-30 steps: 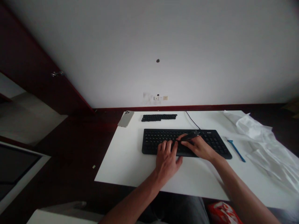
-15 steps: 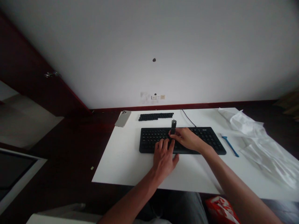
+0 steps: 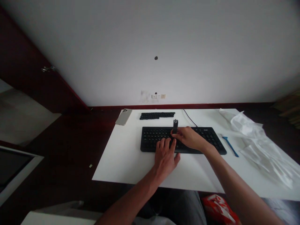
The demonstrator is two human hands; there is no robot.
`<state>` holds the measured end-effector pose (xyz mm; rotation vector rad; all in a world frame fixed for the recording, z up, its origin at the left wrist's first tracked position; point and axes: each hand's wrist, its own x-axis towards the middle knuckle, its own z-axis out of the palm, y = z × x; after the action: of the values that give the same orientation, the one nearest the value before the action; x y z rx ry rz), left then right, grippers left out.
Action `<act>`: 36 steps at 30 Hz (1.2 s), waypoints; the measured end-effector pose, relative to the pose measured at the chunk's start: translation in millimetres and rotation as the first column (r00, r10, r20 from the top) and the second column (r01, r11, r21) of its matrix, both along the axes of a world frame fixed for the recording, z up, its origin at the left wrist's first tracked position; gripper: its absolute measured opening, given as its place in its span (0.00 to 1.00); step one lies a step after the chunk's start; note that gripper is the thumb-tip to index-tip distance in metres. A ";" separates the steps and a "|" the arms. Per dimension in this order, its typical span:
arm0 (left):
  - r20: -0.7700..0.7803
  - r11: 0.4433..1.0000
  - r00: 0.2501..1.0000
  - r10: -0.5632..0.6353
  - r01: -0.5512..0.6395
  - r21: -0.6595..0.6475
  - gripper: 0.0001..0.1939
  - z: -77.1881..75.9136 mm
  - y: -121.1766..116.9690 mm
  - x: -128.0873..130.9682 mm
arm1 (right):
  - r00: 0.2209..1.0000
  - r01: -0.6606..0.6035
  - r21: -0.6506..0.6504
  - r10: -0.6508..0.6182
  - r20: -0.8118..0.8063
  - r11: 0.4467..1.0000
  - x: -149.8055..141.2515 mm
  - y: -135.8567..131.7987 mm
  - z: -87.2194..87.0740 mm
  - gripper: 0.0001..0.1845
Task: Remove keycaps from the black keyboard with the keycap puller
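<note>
A black keyboard [image 3: 150,142] lies on the white table. My right hand [image 3: 191,138] is closed around a small dark upright tool [image 3: 175,124] with a metallic top, held over the middle of the keyboard. Its lower end is hidden by my fingers, so I cannot tell what it touches. My left hand [image 3: 165,154] rests with spread fingers on the keyboard's front part, close beside the tool, thumb over the table. Behind the keyboard, loose black keycaps [image 3: 157,116] sit in rows.
A phone [image 3: 124,117] lies at the table's back left corner. Right of the keyboard are a blue brush-like tool [image 3: 231,147] and crumpled white wrapping [image 3: 249,125]. The keyboard's cable [image 3: 189,117] runs to the back edge. A red bag [image 3: 219,207] sits below the front edge.
The dark tool leans slightly differently, its top a little farther right. Both hands keep nearly the same places on the keyboard; the whole view has shifted slightly.
</note>
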<state>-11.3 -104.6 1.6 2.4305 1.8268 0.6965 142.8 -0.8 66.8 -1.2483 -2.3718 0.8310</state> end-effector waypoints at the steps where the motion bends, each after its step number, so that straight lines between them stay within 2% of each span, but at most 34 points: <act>1: 0.000 1.000 1.000 0.001 -0.001 0.001 0.31 -0.5 -0.1 -0.1 | 1.000 0.017 0.004 -0.017 0.000 1.000 -3.0 0.3 -0.1 0.11; 7: 0.021 1.000 1.000 0.003 -0.003 0.008 0.36 0.2 5.1 -3.7 | 0.995 0.099 0.035 -0.098 -0.028 0.995 0.4 0.1 -7.6 0.12; 12: 0.052 0.998 0.999 0.003 0.000 -0.067 0.37 2.8 21.6 -9.5 | 0.938 0.308 -0.030 -0.309 -0.157 0.951 15.7 -9.5 -30.8 0.17; 15: 0.063 0.997 0.998 -0.022 0.027 -0.077 0.35 1.6 29.0 -11.8 | 0.902 0.374 -0.063 -0.379 -0.206 0.925 13.7 -18.2 -39.7 0.17; 20: 0.066 0.997 0.997 -0.028 0.033 -0.070 0.32 -0.9 31.6 -12.0 | 0.884 0.436 -0.027 -0.434 -0.174 0.900 -2.4 -26.5 -35.6 0.17; 25: 0.073 0.998 0.997 -0.036 0.040 -0.056 0.31 0.1 28.7 -11.8 | 0.911 0.399 0.002 -0.396 -0.115 0.917 -8.7 -25.8 -27.9 0.15; 30: 0.057 0.998 0.997 -0.050 0.052 -0.035 0.32 4.6 13.6 -9.5 | 0.939 0.329 0.007 -0.326 -0.114 0.944 -4.4 -25.7 -26.2 0.15; 36: 0.018 1.000 1.000 -0.016 0.016 0.003 0.30 4.8 1.4 -4.2 | 0.993 0.104 0.037 -0.102 -0.063 0.994 -0.5 -22.2 -15.6 0.13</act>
<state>-15.4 -103.2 6.4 2.4297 1.7988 0.7179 142.3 -23.0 51.2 -1.2984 -2.2445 0.7750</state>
